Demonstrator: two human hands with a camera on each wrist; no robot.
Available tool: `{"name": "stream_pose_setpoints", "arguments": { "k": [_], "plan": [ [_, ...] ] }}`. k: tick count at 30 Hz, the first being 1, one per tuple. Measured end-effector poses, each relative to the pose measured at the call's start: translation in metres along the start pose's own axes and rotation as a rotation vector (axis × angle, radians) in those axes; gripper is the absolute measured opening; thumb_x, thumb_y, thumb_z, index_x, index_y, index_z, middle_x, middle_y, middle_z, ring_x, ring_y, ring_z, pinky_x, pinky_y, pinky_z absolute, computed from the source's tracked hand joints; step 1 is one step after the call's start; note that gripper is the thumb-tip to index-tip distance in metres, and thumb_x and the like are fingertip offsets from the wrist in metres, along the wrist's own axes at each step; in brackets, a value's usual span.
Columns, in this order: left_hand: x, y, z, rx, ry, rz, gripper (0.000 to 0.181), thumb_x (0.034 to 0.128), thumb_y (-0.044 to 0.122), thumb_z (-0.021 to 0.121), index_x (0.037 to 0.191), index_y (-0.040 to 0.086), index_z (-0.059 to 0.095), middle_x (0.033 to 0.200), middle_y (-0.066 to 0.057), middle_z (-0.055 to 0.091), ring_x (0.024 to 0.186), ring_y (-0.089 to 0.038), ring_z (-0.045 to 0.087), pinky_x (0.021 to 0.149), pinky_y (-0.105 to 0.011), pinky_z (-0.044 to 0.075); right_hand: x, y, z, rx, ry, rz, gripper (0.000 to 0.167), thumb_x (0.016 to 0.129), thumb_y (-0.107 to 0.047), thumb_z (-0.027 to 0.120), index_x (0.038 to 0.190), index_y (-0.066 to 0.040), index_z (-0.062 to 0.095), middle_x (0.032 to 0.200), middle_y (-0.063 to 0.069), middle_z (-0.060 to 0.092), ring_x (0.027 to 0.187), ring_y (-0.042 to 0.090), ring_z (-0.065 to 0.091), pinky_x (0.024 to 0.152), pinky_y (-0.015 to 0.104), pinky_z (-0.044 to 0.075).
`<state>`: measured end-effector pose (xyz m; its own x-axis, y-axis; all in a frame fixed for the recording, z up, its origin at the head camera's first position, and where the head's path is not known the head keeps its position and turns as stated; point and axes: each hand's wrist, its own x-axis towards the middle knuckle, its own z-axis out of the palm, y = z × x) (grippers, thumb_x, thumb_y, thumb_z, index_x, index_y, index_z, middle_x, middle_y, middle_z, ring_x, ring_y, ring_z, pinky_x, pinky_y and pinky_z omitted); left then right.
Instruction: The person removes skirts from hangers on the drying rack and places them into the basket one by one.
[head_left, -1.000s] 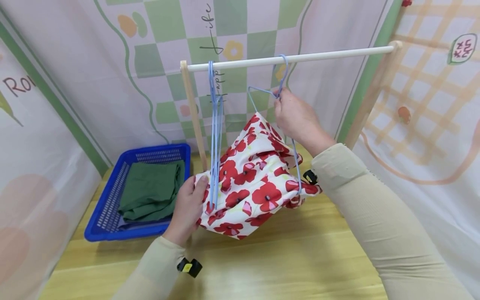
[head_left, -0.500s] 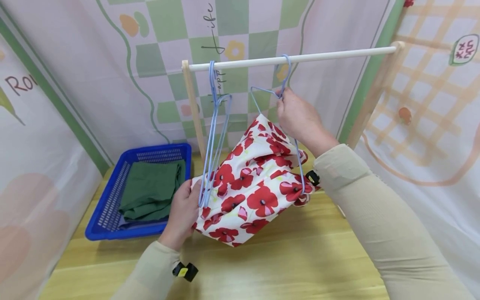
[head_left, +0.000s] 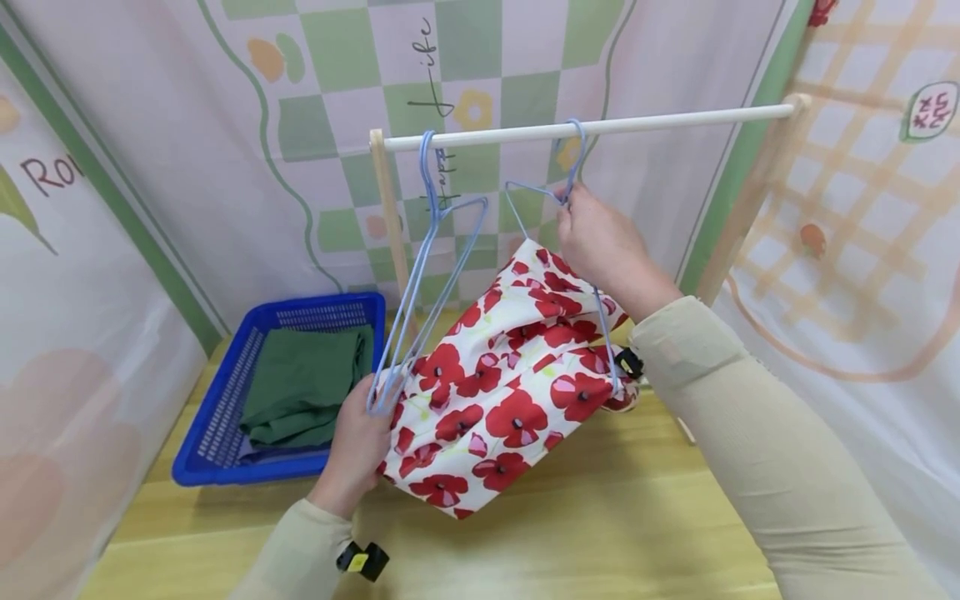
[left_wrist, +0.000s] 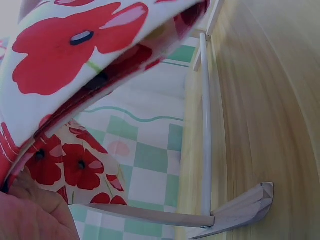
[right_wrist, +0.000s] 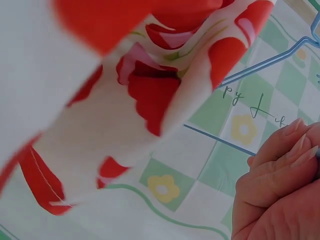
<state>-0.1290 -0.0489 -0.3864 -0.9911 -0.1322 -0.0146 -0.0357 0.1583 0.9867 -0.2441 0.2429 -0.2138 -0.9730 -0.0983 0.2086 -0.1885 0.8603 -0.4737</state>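
Observation:
My right hand [head_left: 603,237] grips a blue wire hanger [head_left: 582,150] just under its hook, which is over the white rod [head_left: 675,122]. A white garment with red poppies [head_left: 517,417] hangs slanted on this hanger, one bare hanger shoulder sticking out at its left. With my left hand [head_left: 356,442] I hold the garment's left edge and stretch it toward the basket. More blue hangers [head_left: 432,183] on the rod swing across in front of the garment, their lower ends over my left hand. In the left wrist view the garment's folded opening [left_wrist: 95,82] shows above my fingers.
A blue plastic basket [head_left: 380,321] with folded green cloth [head_left: 300,383] stands on the wooden table [head_left: 585,542] at left. The rack's wooden posts [head_left: 392,217] hold the rod. Printed curtains surround the table.
My left hand has moved left and slightly down, drawing the garment's edge with it. The bare hangers have turned and swung left over that hand. My right hand keeps its grip.

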Motion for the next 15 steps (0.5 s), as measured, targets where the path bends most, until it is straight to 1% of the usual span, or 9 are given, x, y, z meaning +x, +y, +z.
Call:
{"name": "stream_pose_setpoints", "arguments": {
  "k": [2, 3, 4, 5, 8, 10, 11, 15],
  "plan": [
    [-0.001, -0.0008, -0.0007, 0.001, 0.007, -0.017, 0.042, 0.1065, 0.045, 0.058, 0.124, 0.007, 0.063, 0.114, -0.012, 0.06, 0.107, -0.024, 0.057, 0.096, -0.035, 0.048, -0.0005, 0.0003, 0.0009, 0.002, 0.0, -0.001, 0.047, 0.113, -0.031, 0.028, 0.155, -0.012, 0.04, 0.129, 0.017, 0.061, 0.079, 0.03, 0.054, 0.07, 0.042, 0.051],
    [-0.0013, -0.0012, -0.001, 0.002, 0.011, -0.025, 0.044, 0.1057, 0.048, 0.058, 0.124, 0.008, 0.063, 0.116, -0.012, 0.062, 0.109, -0.024, 0.058, 0.098, -0.036, 0.048, -0.0006, 0.0005, 0.0013, 0.001, 0.002, -0.002, 0.047, 0.113, -0.031, 0.028, 0.155, -0.013, 0.04, 0.129, 0.017, 0.061, 0.079, 0.03, 0.054, 0.07, 0.041, 0.051],
    [-0.002, -0.0009, -0.0011, 0.001, 0.017, -0.035, 0.045, 0.1051, 0.049, 0.059, 0.124, 0.009, 0.063, 0.123, -0.011, 0.062, 0.114, -0.023, 0.059, 0.102, -0.037, 0.047, -0.0007, 0.0007, 0.0017, 0.0, 0.005, -0.003, 0.047, 0.113, -0.031, 0.028, 0.155, -0.013, 0.04, 0.127, 0.017, 0.062, 0.078, 0.029, 0.053, 0.07, 0.041, 0.05],
    [-0.0024, -0.0012, -0.0016, -0.005, 0.02, -0.043, 0.045, 0.1047, 0.05, 0.059, 0.122, 0.008, 0.063, 0.123, -0.011, 0.062, 0.113, -0.023, 0.06, 0.102, -0.037, 0.048, -0.0008, 0.0009, 0.002, 0.003, 0.005, -0.002, 0.047, 0.114, -0.031, 0.028, 0.155, -0.013, 0.041, 0.125, 0.017, 0.062, 0.076, 0.029, 0.053, 0.069, 0.041, 0.05],
    [-0.004, -0.0019, -0.0034, -0.029, 0.017, -0.043, 0.041, 0.1052, 0.048, 0.06, 0.115, 0.008, 0.061, 0.113, -0.01, 0.064, 0.105, -0.021, 0.063, 0.093, -0.033, 0.053, -0.0008, 0.0012, 0.0023, 0.006, 0.01, -0.004, 0.047, 0.114, -0.031, 0.029, 0.155, -0.013, 0.041, 0.121, 0.016, 0.062, 0.074, 0.028, 0.051, 0.067, 0.04, 0.049],
    [-0.0051, -0.0026, -0.0048, -0.044, 0.012, -0.036, 0.039, 0.1061, 0.045, 0.059, 0.109, 0.006, 0.059, 0.102, -0.009, 0.062, 0.096, -0.02, 0.065, 0.084, -0.029, 0.055, -0.0008, 0.001, 0.0022, 0.007, 0.011, -0.004, 0.046, 0.114, -0.031, 0.03, 0.155, -0.013, 0.041, 0.123, 0.017, 0.062, 0.074, 0.028, 0.052, 0.066, 0.039, 0.049],
    [-0.0058, -0.0025, -0.0054, -0.053, 0.007, -0.028, 0.039, 0.1064, 0.044, 0.059, 0.108, 0.006, 0.058, 0.1, -0.009, 0.062, 0.094, -0.019, 0.066, 0.081, -0.027, 0.055, -0.0008, 0.0009, 0.0021, 0.007, 0.011, -0.004, 0.046, 0.114, -0.031, 0.03, 0.155, -0.012, 0.041, 0.126, 0.017, 0.062, 0.075, 0.028, 0.052, 0.067, 0.039, 0.049],
    [-0.0077, -0.0042, -0.0073, -0.055, -0.003, -0.014, 0.04, 0.1068, 0.045, 0.057, 0.111, 0.006, 0.058, 0.104, -0.008, 0.066, 0.093, -0.015, 0.068, 0.079, -0.025, 0.057, -0.001, 0.0003, 0.0016, 0.012, 0.004, 0.007, 0.046, 0.114, -0.031, 0.031, 0.155, -0.012, 0.04, 0.136, 0.018, 0.061, 0.084, 0.03, 0.056, 0.072, 0.041, 0.051]
  ]
}}
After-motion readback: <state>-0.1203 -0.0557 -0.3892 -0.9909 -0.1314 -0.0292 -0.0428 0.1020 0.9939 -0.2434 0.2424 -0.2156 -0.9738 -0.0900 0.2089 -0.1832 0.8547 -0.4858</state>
